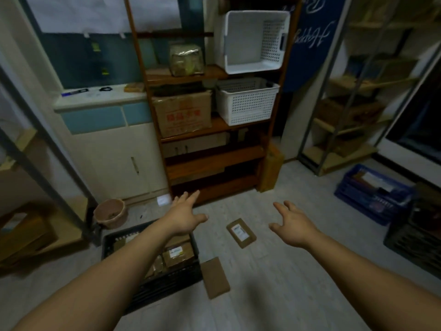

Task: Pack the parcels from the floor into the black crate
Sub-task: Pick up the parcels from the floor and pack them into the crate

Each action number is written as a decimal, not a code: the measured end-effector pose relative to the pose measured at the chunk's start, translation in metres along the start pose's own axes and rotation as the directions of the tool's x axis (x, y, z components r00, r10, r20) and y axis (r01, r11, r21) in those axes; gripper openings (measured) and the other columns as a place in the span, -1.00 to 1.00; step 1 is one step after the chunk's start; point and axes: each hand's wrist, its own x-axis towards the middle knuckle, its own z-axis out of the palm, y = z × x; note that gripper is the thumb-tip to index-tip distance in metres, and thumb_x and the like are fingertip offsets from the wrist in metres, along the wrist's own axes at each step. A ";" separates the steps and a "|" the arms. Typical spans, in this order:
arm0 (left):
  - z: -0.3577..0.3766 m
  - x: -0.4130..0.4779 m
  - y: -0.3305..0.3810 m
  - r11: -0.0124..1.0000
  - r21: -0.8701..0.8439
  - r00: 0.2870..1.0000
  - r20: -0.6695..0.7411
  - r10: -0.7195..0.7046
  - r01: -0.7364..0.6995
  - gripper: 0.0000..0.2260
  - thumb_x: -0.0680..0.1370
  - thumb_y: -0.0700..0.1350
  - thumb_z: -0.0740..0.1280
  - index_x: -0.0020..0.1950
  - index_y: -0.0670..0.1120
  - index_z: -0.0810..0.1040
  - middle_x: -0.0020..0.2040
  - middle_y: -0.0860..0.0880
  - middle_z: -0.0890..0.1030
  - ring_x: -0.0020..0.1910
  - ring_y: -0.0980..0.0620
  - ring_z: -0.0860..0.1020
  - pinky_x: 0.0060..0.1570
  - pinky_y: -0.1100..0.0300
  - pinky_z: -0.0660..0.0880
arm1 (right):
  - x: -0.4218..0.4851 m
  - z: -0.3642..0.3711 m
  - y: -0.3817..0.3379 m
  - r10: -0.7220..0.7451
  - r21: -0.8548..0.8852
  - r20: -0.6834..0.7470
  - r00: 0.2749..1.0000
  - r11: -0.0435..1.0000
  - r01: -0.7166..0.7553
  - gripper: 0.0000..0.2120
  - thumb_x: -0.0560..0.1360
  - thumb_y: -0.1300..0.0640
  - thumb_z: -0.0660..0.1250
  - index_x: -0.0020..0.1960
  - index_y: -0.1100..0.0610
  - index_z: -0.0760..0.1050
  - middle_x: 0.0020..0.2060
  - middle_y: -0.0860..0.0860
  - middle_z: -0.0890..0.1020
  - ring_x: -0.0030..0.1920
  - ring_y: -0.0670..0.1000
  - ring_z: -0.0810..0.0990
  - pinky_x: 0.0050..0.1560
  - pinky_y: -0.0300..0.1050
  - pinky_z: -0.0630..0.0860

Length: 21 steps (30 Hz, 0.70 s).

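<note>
A black crate stands on the floor at lower left, with several brown parcels inside. Two more brown parcels lie on the floor: one with a white label between my hands, and a plain one just right of the crate. My left hand reaches forward above the crate's far corner, fingers spread and empty. My right hand hovers to the right of the labelled parcel, fingers loosely spread, holding nothing.
A wooden shelf unit with white baskets and a carton stands ahead. A pink pot sits left of the crate. A blue crate and another black crate stand at right. Metal racks flank both sides.
</note>
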 end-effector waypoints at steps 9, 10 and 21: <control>0.086 0.061 0.120 0.994 -0.096 0.994 0.102 -0.048 0.058 -0.29 0.54 0.11 0.29 0.55 0.07 -0.04 0.57 -0.08 -0.06 0.54 -0.11 -0.07 0.50 -0.06 0.01 | 0.028 -0.048 0.148 0.007 0.023 0.065 0.998 1.000 -0.008 -0.29 0.56 -0.18 0.18 0.57 0.01 -0.05 0.55 0.11 0.00 0.52 0.12 0.06 0.48 -0.06 0.10; 0.089 0.067 0.124 0.994 -0.092 0.994 0.102 -0.047 0.057 -0.29 0.54 0.11 0.29 0.55 0.07 -0.05 0.57 -0.08 -0.06 0.54 -0.11 -0.07 0.50 -0.06 0.00 | 0.036 -0.050 0.154 0.001 0.023 0.068 0.998 1.000 -0.002 -0.29 0.56 -0.18 0.18 0.57 0.01 -0.04 0.55 0.11 0.01 0.52 0.12 0.07 0.48 -0.05 0.11; 0.104 0.206 0.116 0.974 -0.147 0.983 0.082 -0.162 0.173 -0.30 0.55 0.10 0.29 0.55 0.03 -0.03 0.57 -0.08 -0.02 0.54 -0.11 -0.01 0.47 -0.05 0.06 | 0.178 -0.059 0.159 -0.025 -0.040 0.160 0.987 0.999 0.032 -0.30 0.56 -0.18 0.19 0.57 0.00 -0.03 0.54 0.10 0.06 0.51 0.15 0.10 0.47 0.01 0.16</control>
